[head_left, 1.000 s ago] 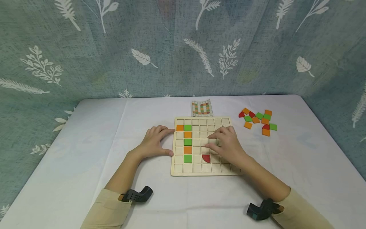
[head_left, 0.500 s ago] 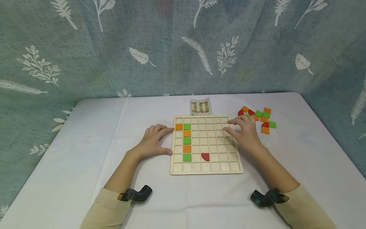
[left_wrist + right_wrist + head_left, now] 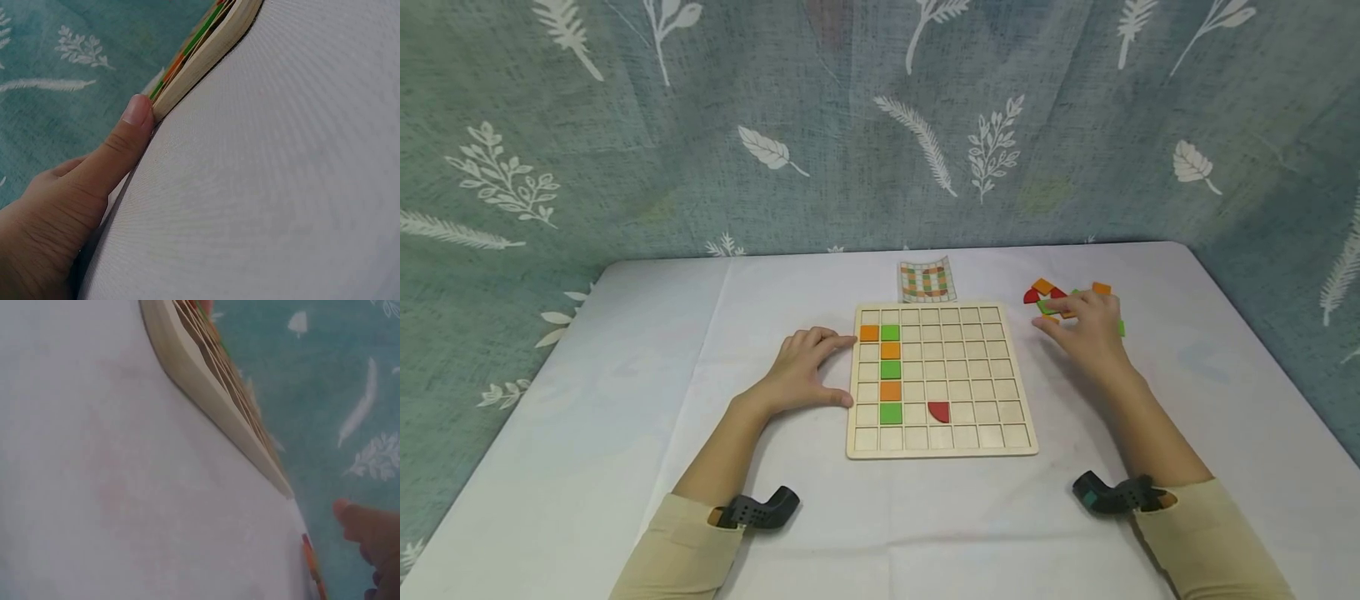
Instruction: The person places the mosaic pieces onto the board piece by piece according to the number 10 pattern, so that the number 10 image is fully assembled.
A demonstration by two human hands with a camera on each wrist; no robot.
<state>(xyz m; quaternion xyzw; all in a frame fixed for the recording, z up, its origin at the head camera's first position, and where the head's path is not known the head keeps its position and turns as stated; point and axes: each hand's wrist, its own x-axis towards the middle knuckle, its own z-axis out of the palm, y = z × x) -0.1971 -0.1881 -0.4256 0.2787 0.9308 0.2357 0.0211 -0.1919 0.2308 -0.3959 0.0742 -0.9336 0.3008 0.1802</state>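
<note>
A pale wooden grid board (image 3: 961,367) lies on the table. Orange and green square tiles (image 3: 891,370) fill part of its second column, with one orange square (image 3: 869,333) at the left. Lower in the grid sits a red quarter-circle (image 3: 939,412). My left hand (image 3: 801,371) touches the board's left edge with forefinger and thumb spread; the left wrist view shows the thumb (image 3: 115,153) against the wooden side. Beyond the board's right edge, my right hand (image 3: 1090,333) hovers at the loose tiles (image 3: 1042,286), thumb and forefinger apart, partly covering them.
A small pattern card (image 3: 927,280) with a coloured grid lies just behind the board. White cloth (image 3: 760,292) covers the table, and a leaf-patterned curtain (image 3: 850,167) hangs at the back. The board's raised edge (image 3: 219,400) crosses the right wrist view.
My right hand has moved right and away from me, from over the board to the loose tiles. The left hand stays at the board's edge; the tiles on the board look the same.
</note>
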